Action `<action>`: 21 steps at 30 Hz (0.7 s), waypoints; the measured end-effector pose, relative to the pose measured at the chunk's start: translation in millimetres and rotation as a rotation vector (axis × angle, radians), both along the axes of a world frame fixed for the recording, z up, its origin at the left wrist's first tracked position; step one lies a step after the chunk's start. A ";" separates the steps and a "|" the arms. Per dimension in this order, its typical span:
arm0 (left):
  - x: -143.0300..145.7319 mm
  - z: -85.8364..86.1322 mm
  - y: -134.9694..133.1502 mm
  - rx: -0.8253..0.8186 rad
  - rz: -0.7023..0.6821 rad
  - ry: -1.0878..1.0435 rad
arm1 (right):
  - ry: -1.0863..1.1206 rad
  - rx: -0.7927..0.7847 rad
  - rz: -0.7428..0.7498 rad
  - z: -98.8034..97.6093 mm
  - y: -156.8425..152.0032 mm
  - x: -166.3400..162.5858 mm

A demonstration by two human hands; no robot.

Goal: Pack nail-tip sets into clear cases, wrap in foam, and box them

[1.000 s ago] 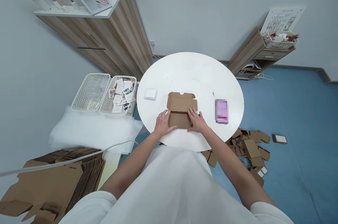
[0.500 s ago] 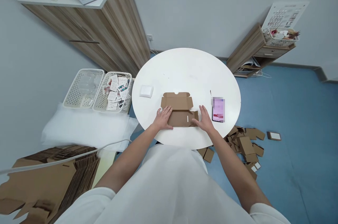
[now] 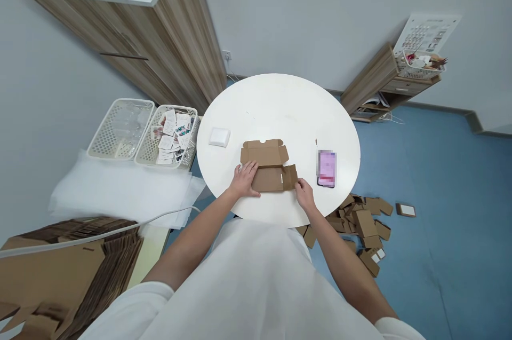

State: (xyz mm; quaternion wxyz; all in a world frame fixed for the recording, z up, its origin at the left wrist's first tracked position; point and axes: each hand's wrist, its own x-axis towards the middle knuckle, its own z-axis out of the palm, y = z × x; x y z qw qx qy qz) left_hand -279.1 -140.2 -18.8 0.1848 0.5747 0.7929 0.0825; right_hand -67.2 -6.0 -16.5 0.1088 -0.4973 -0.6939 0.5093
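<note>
A partly folded brown cardboard box [image 3: 267,180] lies on the white round table, its lid panel [image 3: 264,153] spread toward the far side. My left hand [image 3: 244,180] rests on the box's left end, fingers stretched and thumb spread along the near edge. At the other end, my right hand [image 3: 304,193] is closed, pinching the right end flap [image 3: 289,176], which stands partly raised. A small white strip shows beside that flap. To the right lies a phone [image 3: 327,168] with a blurred pink screen.
A stack of white squares [image 3: 220,136] sits on the table [image 3: 280,100] at left. Beyond are a basket of cards [image 3: 160,158], another basket [image 3: 100,142], white foam sheets [image 3: 124,185] and stacked flat cardboard [image 3: 60,270]. Folded boxes [image 3: 366,222] lie heaped on the floor at right.
My right hand has gone from spread fingers to a pinch on the right end flap, which has lifted. My left hand stays on the left end. The view has shifted slightly.
</note>
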 end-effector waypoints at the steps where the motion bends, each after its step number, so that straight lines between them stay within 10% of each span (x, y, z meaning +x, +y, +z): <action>1: 0.5 -0.1 0.2 0.003 0.003 -0.002 | 0.012 0.019 0.027 1.3 -1.5 -1.2; 21: 6.5 0.7 -13.8 0.123 0.125 0.101 | -0.402 0.183 0.135 -14.8 7.4 -49.6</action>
